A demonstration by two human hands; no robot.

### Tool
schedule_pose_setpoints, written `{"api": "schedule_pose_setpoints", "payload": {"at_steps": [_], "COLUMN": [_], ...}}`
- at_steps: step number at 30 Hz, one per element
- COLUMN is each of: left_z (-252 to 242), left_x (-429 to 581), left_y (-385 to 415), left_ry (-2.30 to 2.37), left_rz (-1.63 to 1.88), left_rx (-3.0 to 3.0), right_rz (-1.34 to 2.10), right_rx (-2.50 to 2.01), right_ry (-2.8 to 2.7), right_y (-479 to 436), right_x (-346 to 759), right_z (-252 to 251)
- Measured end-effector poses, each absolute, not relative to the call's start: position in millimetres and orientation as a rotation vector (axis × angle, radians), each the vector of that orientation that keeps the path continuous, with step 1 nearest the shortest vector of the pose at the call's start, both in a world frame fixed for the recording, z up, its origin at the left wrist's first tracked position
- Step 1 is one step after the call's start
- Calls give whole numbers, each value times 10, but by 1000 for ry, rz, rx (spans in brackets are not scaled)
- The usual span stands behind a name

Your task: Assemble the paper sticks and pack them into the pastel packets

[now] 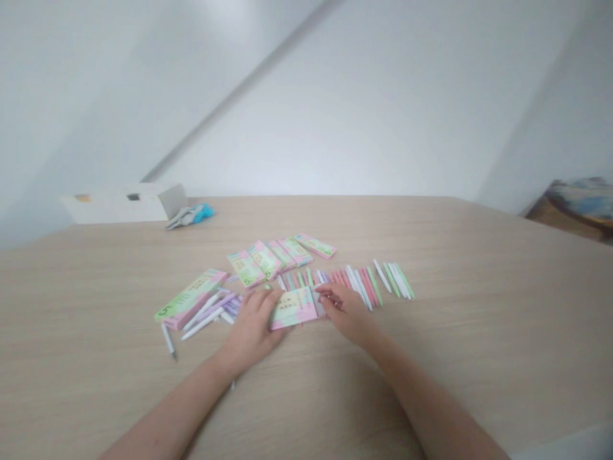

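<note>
My left hand [258,322] is wrapped round the left end of a small pink and green pen box [294,308], which it holds above the table. At the box's right end, my right hand [345,312] has its fingers bent together against the end flap [318,300]. White, pink and green pens [364,286] lie in a row behind and to the right of the hands. Left of my left hand is a loose pile of white and purple pens [213,314]. What lies inside the held box is hidden.
Several similar pen boxes [263,259] lie fanned out behind the hands. Another box [191,297] rests against the pile at the left, with a single pen [169,342] near it. Farther back are a white carton [119,204] and grey-blue gloves [190,216] on the wooden table [479,306].
</note>
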State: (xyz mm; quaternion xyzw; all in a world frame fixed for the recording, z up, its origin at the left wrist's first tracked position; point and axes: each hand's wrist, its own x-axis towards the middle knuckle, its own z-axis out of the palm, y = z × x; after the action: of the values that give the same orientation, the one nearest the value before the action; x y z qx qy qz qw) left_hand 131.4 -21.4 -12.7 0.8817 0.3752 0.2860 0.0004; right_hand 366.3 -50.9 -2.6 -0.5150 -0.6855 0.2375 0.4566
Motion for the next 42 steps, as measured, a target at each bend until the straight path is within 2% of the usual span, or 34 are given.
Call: {"api": "schedule_pose_setpoints", "payload": {"at_steps": [8, 18, 24, 42], "left_z": [-132, -120, -130, -154], "left_x": [1317, 1309, 1306, 1305], "left_y": [-214, -219, -210, -201], "left_ry": [1167, 1247, 1324, 1337], "left_rz": [920, 912, 1003, 1002], "left_rx": [2765, 2759, 2703, 2707], "right_rz": [444, 526, 235, 174], "right_rx": [-1210, -1501, -1802, -2017], "right_ry": [-1786, -1372, -1543, -1872], "right_y": [-515, -447, -395, -430], "right_x": [3653, 3901, 4101, 3935], "right_z": [9, 133, 101, -69]}}
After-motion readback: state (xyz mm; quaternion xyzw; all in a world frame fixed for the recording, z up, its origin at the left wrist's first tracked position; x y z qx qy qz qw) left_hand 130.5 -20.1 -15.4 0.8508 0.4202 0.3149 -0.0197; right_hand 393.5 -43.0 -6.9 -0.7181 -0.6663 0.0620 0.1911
